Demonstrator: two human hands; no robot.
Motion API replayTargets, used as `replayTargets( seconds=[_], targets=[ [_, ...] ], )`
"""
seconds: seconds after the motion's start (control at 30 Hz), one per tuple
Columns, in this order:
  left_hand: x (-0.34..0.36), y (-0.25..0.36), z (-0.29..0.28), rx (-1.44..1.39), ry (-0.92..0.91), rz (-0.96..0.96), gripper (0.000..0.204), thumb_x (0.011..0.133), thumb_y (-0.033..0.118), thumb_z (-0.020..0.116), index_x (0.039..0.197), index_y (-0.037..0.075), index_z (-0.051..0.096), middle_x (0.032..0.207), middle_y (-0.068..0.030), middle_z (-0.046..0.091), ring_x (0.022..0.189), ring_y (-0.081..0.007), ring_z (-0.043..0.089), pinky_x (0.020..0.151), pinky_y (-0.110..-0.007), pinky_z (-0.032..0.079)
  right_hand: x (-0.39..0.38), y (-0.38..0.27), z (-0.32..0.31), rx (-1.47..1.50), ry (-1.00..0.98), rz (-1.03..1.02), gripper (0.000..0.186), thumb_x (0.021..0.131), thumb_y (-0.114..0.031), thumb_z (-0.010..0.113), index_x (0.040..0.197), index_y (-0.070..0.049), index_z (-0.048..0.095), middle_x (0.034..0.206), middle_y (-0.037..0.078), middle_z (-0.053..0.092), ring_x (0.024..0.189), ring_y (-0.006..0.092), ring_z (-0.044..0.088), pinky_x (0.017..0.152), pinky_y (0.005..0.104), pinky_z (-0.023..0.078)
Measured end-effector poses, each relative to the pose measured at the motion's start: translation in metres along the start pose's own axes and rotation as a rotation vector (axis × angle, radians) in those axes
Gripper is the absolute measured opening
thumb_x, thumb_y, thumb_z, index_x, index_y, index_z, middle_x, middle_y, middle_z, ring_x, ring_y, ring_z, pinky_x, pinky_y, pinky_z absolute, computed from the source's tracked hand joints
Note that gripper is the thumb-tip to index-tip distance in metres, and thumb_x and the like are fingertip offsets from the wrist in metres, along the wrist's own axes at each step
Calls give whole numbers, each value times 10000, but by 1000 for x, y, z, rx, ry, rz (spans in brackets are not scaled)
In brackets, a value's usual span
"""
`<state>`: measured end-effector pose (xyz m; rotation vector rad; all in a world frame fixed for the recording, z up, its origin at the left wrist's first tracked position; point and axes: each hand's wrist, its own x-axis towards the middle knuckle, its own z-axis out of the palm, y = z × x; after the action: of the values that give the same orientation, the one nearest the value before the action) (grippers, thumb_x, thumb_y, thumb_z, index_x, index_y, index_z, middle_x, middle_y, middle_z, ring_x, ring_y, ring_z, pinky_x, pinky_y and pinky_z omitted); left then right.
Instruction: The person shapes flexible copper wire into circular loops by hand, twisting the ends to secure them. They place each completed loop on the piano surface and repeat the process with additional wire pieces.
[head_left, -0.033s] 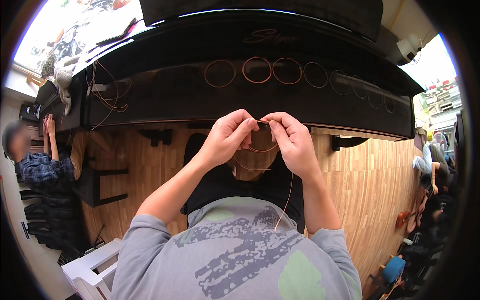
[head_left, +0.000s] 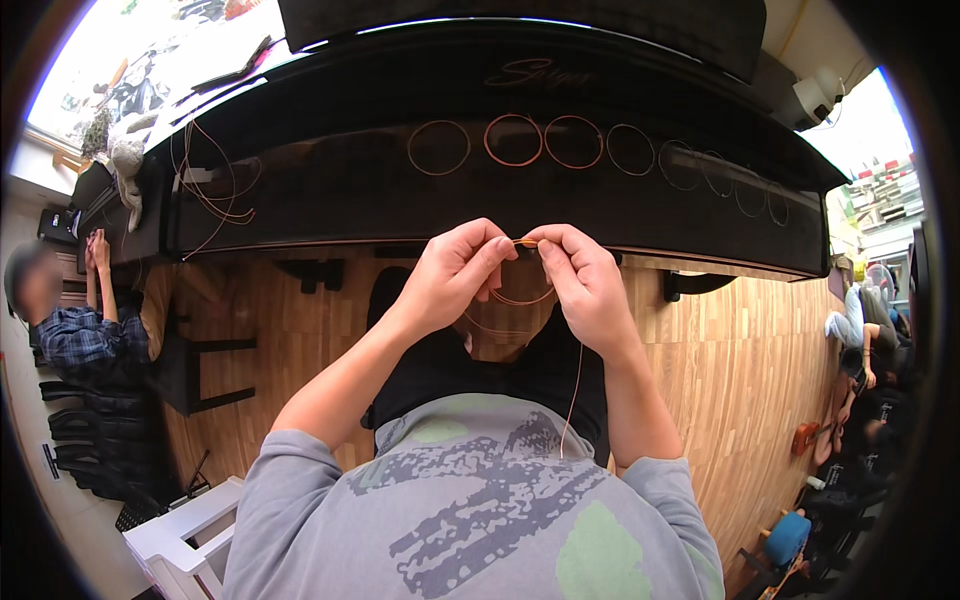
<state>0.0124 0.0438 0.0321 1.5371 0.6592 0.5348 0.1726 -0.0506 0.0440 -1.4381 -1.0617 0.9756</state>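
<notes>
A loop of thin copper-coloured wire [head_left: 520, 302] is held between my two hands, in front of my chest and near the dark surface's front edge. My left hand [head_left: 450, 275] pinches the top of the loop between thumb and fingers. Close by on the right, my right hand [head_left: 588, 290] pinches the same strands, with a short stretch of wire showing between the fingertips. One long tail hangs below my right hand toward my shirt, and another thin strand curves over my lap. Exactly how the strands cross at the fingertips is hidden.
Several wire rings [head_left: 439, 148] lie in a row on the long black surface [head_left: 330, 215]. Loose uncoiled wires [head_left: 230, 213] lie at its left end. A person [head_left: 85, 320] sits at far left, near a white stool [head_left: 190, 535]. Other people are at far right.
The hanging tail has swung slightly, its lower tip now a little farther right. The strand over my lap has shifted slightly. Both hands stay almost in place.
</notes>
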Motion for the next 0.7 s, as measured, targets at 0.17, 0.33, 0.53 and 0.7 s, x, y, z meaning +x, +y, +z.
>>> replayTargets(
  seconds=[0.17, 0.33, 0.53, 0.7],
  targets=[
    [0, -1, -4, 143, 46, 8, 266, 993, 212, 507, 874, 7, 628, 664, -15, 622, 592, -49, 557, 547, -190, 421, 3, -2, 0, -22, -15, -15, 201, 970, -109, 493, 1017, 36, 625, 886, 81, 658, 805, 103, 575, 734, 244, 458],
    [-3, 4, -5, 215, 82, 17, 271, 988, 197, 514, 852, -7, 630, 691, -43, 652, 675, -80, 614, 618, -217, 459, 5, 3, 0, 7, -11, -42, 200, 965, -102, 496, 1012, 39, 629, 896, 80, 665, 819, 105, 586, 739, 246, 463],
    [-2, 4, -5, 148, 96, 24, 279, 986, 205, 518, 839, -10, 618, 705, -55, 662, 699, -91, 648, 633, -214, 471, 5, 2, -1, 10, -28, -1, 200, 958, -99, 503, 1012, 42, 634, 894, 83, 670, 817, 111, 598, 740, 248, 471],
    [-2, 3, -4, 56, 121, 39, 281, 988, 210, 514, 830, -3, 608, 710, -61, 670, 697, -88, 653, 597, -195, 460, 5, 5, 0, 26, -31, 5, 206, 957, -104, 505, 1014, 45, 636, 893, 85, 671, 817, 116, 601, 741, 250, 472]
  ],
)
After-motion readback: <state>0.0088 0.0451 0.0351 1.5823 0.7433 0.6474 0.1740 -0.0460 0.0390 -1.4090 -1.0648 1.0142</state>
